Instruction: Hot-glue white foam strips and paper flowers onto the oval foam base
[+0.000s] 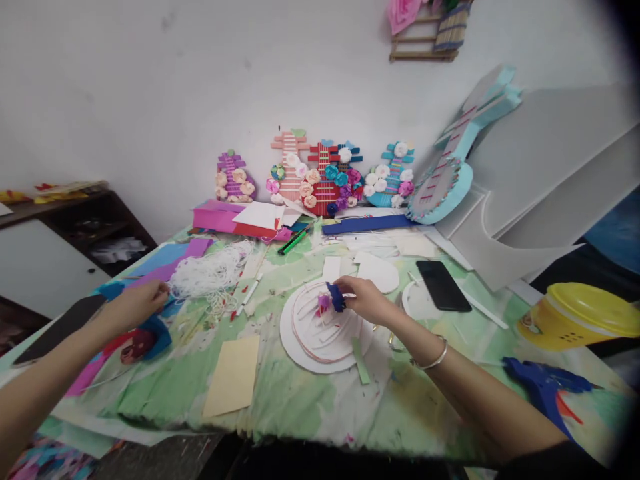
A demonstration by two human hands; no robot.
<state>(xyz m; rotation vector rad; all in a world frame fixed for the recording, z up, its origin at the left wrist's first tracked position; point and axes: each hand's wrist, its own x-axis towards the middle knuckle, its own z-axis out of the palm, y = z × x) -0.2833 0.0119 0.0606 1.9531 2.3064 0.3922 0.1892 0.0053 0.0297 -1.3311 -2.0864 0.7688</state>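
Disc [291,341]: white, flat on the table [175,400], front and centre. String pile [210,277] beyond and left, tangled. Person's right hand [369,301] over disc, fingertips pinched narrow on blue piece [336,297]. Left hand [136,307] at pile's left edge, fingers curled; cannot tell whether they hold string. Purple bit [324,304] on disc, just beside blue piece.

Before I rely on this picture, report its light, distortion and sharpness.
In the head view: soft, fairly even light on the wall; dark right corners; the yellow tub stretched toward the right edge; the blue piece in the right hand slightly blurred, its folds hard to read.
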